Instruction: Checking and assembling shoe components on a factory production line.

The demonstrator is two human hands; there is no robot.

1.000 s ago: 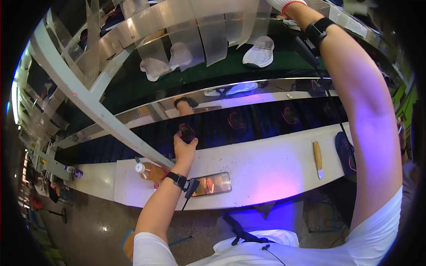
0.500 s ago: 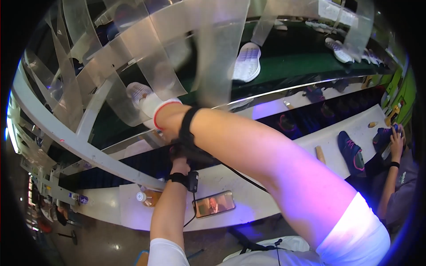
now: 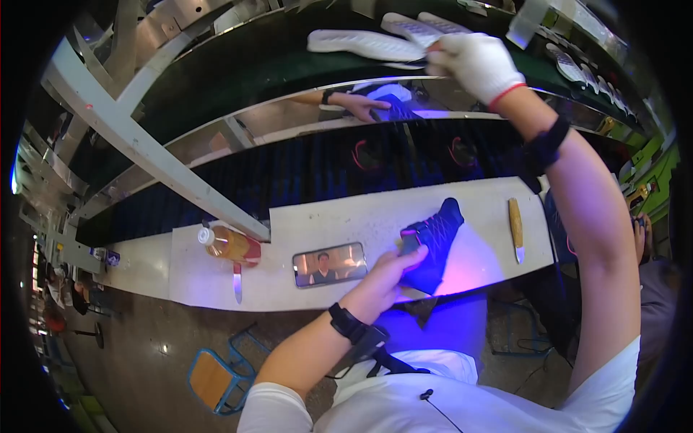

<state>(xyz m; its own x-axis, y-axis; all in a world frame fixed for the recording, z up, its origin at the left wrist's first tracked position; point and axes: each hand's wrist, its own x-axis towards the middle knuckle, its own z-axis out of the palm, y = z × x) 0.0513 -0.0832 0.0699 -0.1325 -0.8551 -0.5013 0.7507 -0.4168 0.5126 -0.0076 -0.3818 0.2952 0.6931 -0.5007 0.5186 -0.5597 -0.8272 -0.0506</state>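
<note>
My left hand (image 3: 393,274) is closed around a dark blue shoe upper (image 3: 437,242) with pink trim, held over the near edge of the white worktable (image 3: 339,216). Its toe points away and to the right. My right hand (image 3: 473,65), in a white knitted glove with a red cuff edge, reaches to the far green conveyor (image 3: 245,79). Its fingers are pinched at the end of a white shoe sole (image 3: 364,45). More white soles (image 3: 411,29) lie just behind it. The glove hides the exact grip.
A wooden-handled knife (image 3: 515,224) lies to the right. On the left are a phone (image 3: 330,265), a bottle (image 3: 231,245) and a knife blade (image 3: 238,285). A black belt (image 3: 303,166) carries dark shoes. A grey post (image 3: 144,151) slants across. A co-worker's hand (image 3: 640,234) shows far right.
My right hand has moved from the conveyor's left to its far right, uncrossing my arms. My left hand has come back from the black belt with the shoe upper. The view has shifted.
</note>
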